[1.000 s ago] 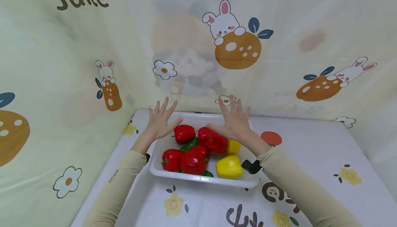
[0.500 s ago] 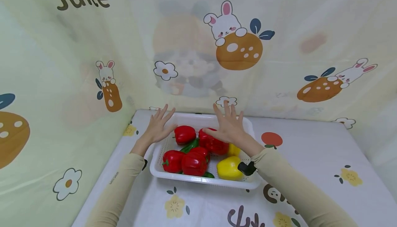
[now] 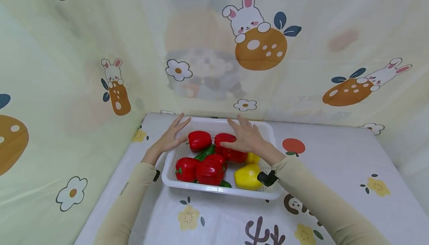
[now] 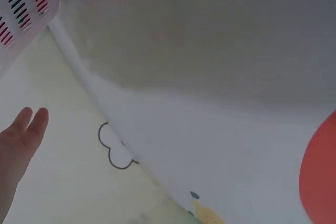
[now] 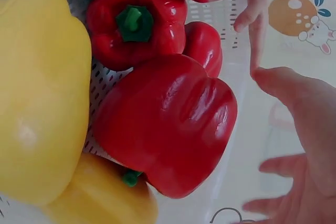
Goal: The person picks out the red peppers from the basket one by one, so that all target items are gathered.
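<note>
A white perforated basket (image 3: 221, 189) stands on the table, holding several red bell peppers (image 3: 210, 172), two yellow bell peppers (image 3: 247, 177) and dark green vegetables (image 3: 205, 152) partly hidden beneath them. My left hand (image 3: 170, 137) hovers at the basket's back left corner, fingers spread and empty, thumb near the rear red pepper. Over the back right of the basket, my right hand (image 3: 247, 137) has its fingers spread, overlapping a red pepper in the head view. Close up in the right wrist view, a red pepper (image 5: 170, 121) lies beside the right hand's thumb, with a gap between them.
A white cloth with printed flowers and cartoons covers the table (image 3: 335, 170). Behind the basket rises a pale printed curtain (image 3: 285, 96), and it continues along the left side (image 3: 67, 137). A black wrist band (image 3: 267, 178) sits at the right sleeve.
Both hands have lowered slightly toward the basket, the right one also shifting a little left. The head view has tilted down a bit. The peppers and basket stay in place.
</note>
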Demonstrator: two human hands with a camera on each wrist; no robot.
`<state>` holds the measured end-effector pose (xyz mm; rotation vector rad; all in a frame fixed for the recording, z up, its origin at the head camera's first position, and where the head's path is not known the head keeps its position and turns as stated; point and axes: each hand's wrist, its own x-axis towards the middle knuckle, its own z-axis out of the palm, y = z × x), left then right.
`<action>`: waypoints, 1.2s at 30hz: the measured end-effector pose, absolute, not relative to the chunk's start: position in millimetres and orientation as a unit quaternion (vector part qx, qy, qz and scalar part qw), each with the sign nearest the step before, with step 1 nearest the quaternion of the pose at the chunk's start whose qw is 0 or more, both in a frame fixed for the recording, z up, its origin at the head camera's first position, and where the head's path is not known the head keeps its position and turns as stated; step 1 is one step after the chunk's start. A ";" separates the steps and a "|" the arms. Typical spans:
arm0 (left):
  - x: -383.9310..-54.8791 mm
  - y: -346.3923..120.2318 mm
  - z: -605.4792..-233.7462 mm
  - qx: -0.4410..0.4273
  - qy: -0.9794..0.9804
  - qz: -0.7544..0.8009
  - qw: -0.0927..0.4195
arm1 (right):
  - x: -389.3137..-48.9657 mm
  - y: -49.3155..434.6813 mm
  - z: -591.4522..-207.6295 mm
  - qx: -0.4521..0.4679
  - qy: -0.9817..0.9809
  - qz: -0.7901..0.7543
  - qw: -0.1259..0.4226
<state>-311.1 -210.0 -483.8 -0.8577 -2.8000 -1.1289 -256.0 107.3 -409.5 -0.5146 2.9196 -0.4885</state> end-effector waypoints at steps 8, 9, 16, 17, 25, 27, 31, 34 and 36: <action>-310.3 -209.2 -482.8 -0.281 -0.878 -0.388 -0.007 | -251.4 115.5 -408.4 -0.222 0.957 -0.158 0.104; -310.4 -209.0 -482.6 -0.281 -0.874 -0.395 -0.008 | -250.7 116.8 -407.8 -0.224 0.955 -0.159 0.107; -314.0 -207.4 -485.3 -0.289 -0.845 -0.450 -0.003 | -250.4 130.8 -410.4 -0.240 0.949 -0.163 0.120; -314.4 -207.2 -486.1 -0.292 -0.840 -0.457 -0.002 | -250.5 132.8 -411.6 -0.241 0.949 -0.164 0.124; -300.7 -203.2 -472.2 -0.291 -0.818 -0.496 -0.017 | -251.2 142.5 -422.4 -0.239 0.944 -0.180 0.140; -294.6 -201.4 -464.4 -0.289 -0.816 -0.499 -0.025 | -251.4 143.5 -424.5 -0.239 0.943 -0.186 0.140; -288.9 -199.3 -459.3 -0.284 -0.815 -0.504 -0.031 | -250.8 144.3 -427.1 -0.235 0.942 -0.193 0.142; -288.5 -199.3 -461.4 -0.277 -0.813 -0.511 -0.033 | -250.0 145.0 -427.5 -0.233 0.941 -0.199 0.142; -288.9 -200.1 -463.5 -0.274 -0.809 -0.518 -0.036 | -249.8 145.7 -427.1 -0.230 0.940 -0.209 0.143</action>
